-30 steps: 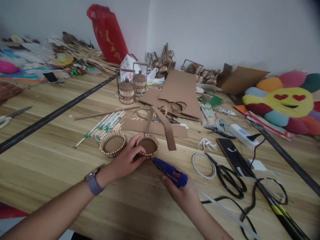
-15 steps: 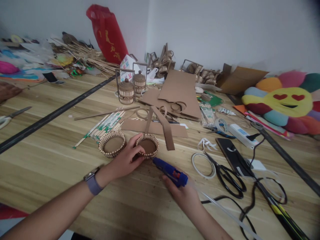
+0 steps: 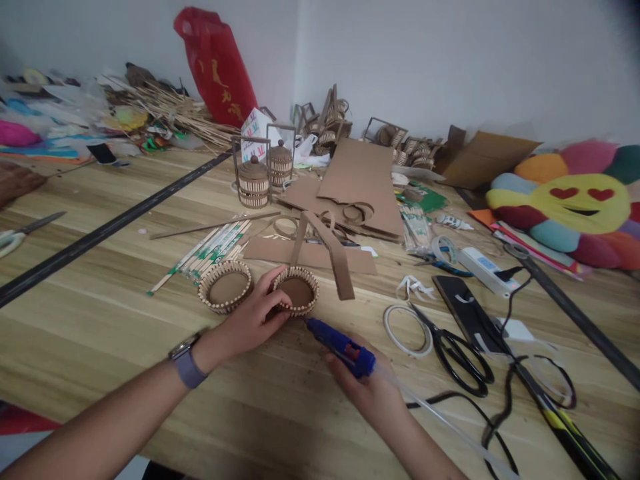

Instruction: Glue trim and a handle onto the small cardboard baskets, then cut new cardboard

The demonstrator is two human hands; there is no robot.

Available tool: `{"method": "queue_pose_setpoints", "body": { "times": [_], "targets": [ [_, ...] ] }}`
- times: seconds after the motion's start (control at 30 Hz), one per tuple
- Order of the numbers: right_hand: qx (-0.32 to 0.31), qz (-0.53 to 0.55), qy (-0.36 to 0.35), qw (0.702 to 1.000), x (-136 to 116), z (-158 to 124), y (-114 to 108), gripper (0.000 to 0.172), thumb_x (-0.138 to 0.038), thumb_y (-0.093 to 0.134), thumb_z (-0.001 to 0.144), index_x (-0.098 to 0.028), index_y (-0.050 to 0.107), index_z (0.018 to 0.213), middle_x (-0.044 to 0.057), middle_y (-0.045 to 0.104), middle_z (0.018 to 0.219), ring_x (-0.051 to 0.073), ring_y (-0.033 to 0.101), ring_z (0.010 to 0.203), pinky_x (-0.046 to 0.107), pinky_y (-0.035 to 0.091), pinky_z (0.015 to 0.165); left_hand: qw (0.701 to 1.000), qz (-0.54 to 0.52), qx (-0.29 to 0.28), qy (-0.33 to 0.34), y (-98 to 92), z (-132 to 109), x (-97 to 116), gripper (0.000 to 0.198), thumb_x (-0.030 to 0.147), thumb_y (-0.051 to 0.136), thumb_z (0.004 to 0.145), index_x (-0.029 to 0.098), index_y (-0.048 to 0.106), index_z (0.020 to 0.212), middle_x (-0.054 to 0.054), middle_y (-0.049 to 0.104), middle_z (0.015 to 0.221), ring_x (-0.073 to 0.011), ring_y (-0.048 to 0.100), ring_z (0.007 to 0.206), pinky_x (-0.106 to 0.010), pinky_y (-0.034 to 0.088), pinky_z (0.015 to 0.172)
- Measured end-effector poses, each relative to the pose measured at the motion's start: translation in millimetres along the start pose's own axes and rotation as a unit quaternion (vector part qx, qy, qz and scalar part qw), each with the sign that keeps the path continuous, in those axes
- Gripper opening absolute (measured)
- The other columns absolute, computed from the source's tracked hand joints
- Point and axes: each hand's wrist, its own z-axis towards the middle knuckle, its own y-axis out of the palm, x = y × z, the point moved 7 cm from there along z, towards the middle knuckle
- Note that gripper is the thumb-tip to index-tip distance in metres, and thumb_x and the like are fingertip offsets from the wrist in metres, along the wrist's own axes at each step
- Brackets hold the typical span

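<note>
Centre of frame: left hand (image 3: pixel 253 325), fingers clamped on the small basket (image 3: pixel 299 291). Right hand (image 3: pixel 377 395) grips the glue gun (image 3: pixel 343 347), tip near the basket. Apparent step: gluing. Next move calls for a steady basket.

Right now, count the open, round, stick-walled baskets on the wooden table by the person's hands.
2. One basket is pinched at its wall by the left hand; the other basket stands left of it. No third seems hidden there.
</note>
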Motion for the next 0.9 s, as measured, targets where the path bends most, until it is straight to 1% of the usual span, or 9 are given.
{"method": "queue_pose_setpoints", "body": {
  "times": [0.17, 0.5, 0.7, 0.8, 0.9],
  "targets": [
    [-0.014, -0.007, -0.013, 1.0, -1, 2, 5, 0.014, -0.031, 0.058, 0.088, -0.021, 0.066, 0.08, 0.004, 0.071, 0.072, 0.02, 0.066, 0.064, 0.027, 0.051, 0.057, 1.0, 0.001, 0.003, 0.002, -0.6, 0, 0, 0.008, 0.02, 0.05, 0.097, 0.021, 0.057, 0.099, -0.016, 0.026, 0.158, -0.0302, 0.03, 0.148, -0.048, 0.036, 0.116],
    [0.005, -0.011, -0.013, 1.0, 5, 0, 10, 0.015, -0.031, 0.057, 0.088, -0.022, 0.062, 0.076, 0.003, 0.067, 0.069, 0.019, 0.064, 0.063, 0.027, 0.051, 0.059, 1.0, 0.003, 0.001, 0.001, -0.5, 0, 1, 0.008, 0.018, 0.05, 0.097, 0.021, 0.057, 0.099, -0.016, 0.027, 0.157, -0.0282, 0.029, 0.149, -0.047, 0.034, 0.117],
    [0.01, -0.02, -0.004, 1.0, 8, -1, 10, 0.015, -0.032, 0.058, 0.088, -0.022, 0.063, 0.078, 0.003, 0.067, 0.068, 0.019, 0.064, 0.061, 0.027, 0.05, 0.057, 1.0, -0.001, 0.002, 0.0, 0.6, 0, 0, 0.007, 0.018, 0.051, 0.096, 0.021, 0.057, 0.099, -0.017, 0.027, 0.157, -0.0293, 0.03, 0.148, -0.048, 0.036, 0.117],
    [0.004, -0.029, -0.008, 1.0, 7, -1, 10, 0.018, -0.033, 0.058, 0.089, -0.022, 0.062, 0.075, 0.003, 0.067, 0.067, 0.019, 0.063, 0.059, 0.026, 0.049, 0.055, 1.0, -0.001, 0.001, 0.0, -0.2, 0, 1, 0.008, 0.018, 0.05, 0.097, 0.02, 0.057, 0.099, -0.017, 0.027, 0.157, -0.0298, 0.03, 0.148, -0.048, 0.035, 0.117],
    [0.008, -0.034, -0.013, 0.999, 6, -1, 9, 0.017, -0.034, 0.059, 0.089, -0.022, 0.063, 0.077, 0.004, 0.068, 0.069, 0.019, 0.065, 0.06, 0.026, 0.049, 0.055, 1.0, 0.0, -0.001, -0.001, -1.1, 0, 1, 0.008, 0.018, 0.05, 0.097, 0.02, 0.058, 0.099, -0.017, 0.028, 0.157, -0.0297, 0.03, 0.148, -0.048, 0.035, 0.117]
  ]
}}
